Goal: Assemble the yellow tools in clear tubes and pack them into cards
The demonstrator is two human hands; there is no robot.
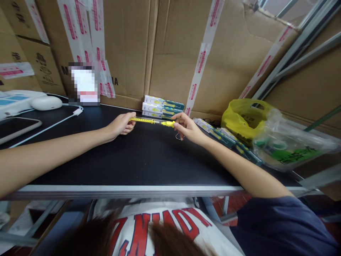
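Note:
A yellow spring scale (145, 120) is stretched level between my two hands above the black tabletop (128, 160). The fingers of my left hand (123, 125) are wrapped round its left end, which carries dark markings. My right hand (188, 128) pinches the yellow piece at the other end, and a thin metal hook hangs under those fingers. Just behind the scale lies a stack of several narrow printed boxes (161, 106). More boxes of the same kind (229, 140) lie beyond my right hand, partly behind my forearm.
Large taped cardboard boxes (125, 46) stand along the back. At the left are a phone (18, 128), a white mouse (46, 103), a power strip (16, 101) and a white cable. A yellow bag (243, 117) and a clear plastic bag (293, 149) sit at the right.

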